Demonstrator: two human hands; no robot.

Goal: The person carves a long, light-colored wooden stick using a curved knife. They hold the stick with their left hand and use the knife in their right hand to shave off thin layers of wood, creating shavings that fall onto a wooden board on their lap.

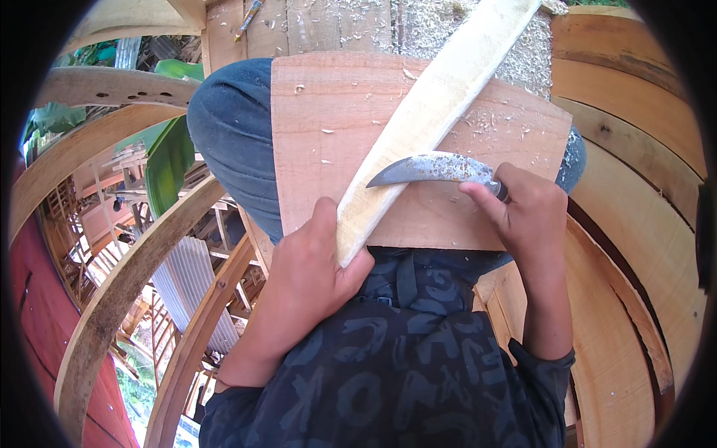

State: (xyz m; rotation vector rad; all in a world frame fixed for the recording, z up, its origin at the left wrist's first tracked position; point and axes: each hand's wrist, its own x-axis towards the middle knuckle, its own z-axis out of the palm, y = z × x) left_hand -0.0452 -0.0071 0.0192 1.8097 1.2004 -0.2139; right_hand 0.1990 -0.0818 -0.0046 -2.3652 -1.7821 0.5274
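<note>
A long pale strip of wood (429,116) slants from my lap up to the far right. My left hand (317,254) is closed round its near end. In my right hand (526,213) is a curved knife (433,168) with a rust-spotted blade; its handle is mostly hidden by my fingers. The blade lies across the strip near its lower part, tip pointing left; whether its edge touches the wood I cannot tell. Under both, a flat reddish board (325,134) rests over my thighs, with a few shavings on it.
Wood shavings (523,60) cover the planks beyond my knees. Curved planks (627,164) form a wall on the right. Bent wooden ribs (142,261) stand on the left, with a corrugated sheet (190,287) below them. A small narrow object (249,19) lies on the far planks.
</note>
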